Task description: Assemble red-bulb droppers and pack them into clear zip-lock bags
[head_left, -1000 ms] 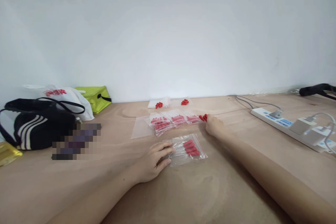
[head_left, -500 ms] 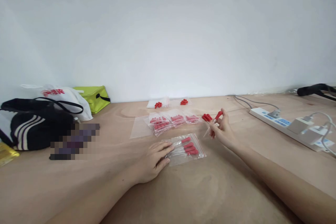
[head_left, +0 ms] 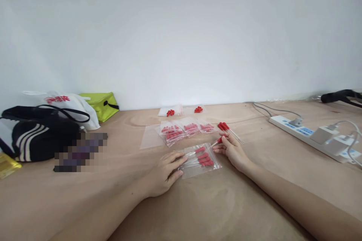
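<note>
A clear zip bag [head_left: 190,171] lies on the table, holding several droppers with red rubber bulbs [head_left: 206,160] and thin clear stems. My left hand [head_left: 165,175] rests on the bag's left end, fingers stretched out over it, thumb apart. Pinched in my right hand [head_left: 233,154] is one dropper [head_left: 220,141], its stem tip pointing left at the zip end of the bag. Whether the tip is inside the bag, I cannot tell. Just behind that hand lie a few loose droppers [head_left: 224,126], red bulbs toward the wall.
Filled zip bags [head_left: 172,131] lie in stacks behind, beside a flat clear bag [head_left: 151,137]. Two small bags with red bulbs [head_left: 170,113] sit near the wall. A power strip [head_left: 294,130] with plugs is at right; a black bag [head_left: 42,139] and green bag [head_left: 100,105] stand left.
My right hand has moved left and toward me, bringing the dropper from the loose ones to the bag's zip end. My left hand has stayed in place.
</note>
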A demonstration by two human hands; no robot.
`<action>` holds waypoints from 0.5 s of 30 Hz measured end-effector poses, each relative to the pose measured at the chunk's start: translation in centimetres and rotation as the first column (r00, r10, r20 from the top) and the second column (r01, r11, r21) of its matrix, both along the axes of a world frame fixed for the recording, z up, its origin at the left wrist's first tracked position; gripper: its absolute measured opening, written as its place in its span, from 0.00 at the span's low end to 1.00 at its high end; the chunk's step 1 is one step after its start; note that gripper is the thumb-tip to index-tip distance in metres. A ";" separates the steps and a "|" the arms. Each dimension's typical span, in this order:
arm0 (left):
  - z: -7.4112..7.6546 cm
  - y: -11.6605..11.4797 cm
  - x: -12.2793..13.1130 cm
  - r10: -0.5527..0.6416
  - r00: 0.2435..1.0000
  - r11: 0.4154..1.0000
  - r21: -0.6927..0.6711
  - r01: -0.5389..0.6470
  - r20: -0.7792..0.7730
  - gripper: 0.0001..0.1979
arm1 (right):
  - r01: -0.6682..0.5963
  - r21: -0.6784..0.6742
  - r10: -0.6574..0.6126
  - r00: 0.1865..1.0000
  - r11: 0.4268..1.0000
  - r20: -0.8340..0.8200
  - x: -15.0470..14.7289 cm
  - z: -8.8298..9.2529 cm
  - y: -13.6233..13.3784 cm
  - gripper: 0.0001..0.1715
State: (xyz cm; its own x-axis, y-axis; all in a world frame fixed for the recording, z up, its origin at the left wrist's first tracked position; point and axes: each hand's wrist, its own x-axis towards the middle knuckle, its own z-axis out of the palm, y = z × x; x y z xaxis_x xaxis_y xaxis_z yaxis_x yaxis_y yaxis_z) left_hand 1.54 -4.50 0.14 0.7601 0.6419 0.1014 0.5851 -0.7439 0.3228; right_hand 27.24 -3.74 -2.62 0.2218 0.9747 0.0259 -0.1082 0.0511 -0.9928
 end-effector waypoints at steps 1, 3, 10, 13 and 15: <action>0.0 0.0 0.0 0.003 1.000 1.000 0.001 -0.003 0.003 0.21 | -0.014 -0.012 0.014 1.000 1.000 -0.015 0.0 0.0 -0.1 0.14; -0.1 0.0 0.0 0.004 1.000 1.000 0.000 -0.004 0.010 0.21 | -0.054 -0.034 0.054 0.999 0.998 0.007 0.1 0.0 -0.3 0.15; 0.1 0.1 0.1 -0.010 1.000 1.000 0.004 0.010 -0.028 0.21 | -0.208 -0.055 0.215 0.956 0.977 0.199 -0.3 0.1 -0.8 0.20; 0.2 0.1 0.1 -0.010 0.999 1.000 0.006 0.010 -0.038 0.21 | -0.215 -0.061 0.223 0.945 0.975 0.239 -0.7 0.3 -0.6 0.19; 0.2 0.0 0.1 -0.010 0.999 1.000 0.001 0.010 -0.036 0.21 | -0.212 -0.080 0.226 0.933 0.974 0.279 -0.9 0.3 -0.4 0.18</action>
State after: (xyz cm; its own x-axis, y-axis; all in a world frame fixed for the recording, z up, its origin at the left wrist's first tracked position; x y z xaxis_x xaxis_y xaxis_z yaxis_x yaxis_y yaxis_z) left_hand 1.65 -4.46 0.38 0.7695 0.6343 0.0748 0.5889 -0.7500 0.3011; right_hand 26.34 -4.11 -2.35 -0.0075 0.9999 0.0089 0.1754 0.0101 -0.9845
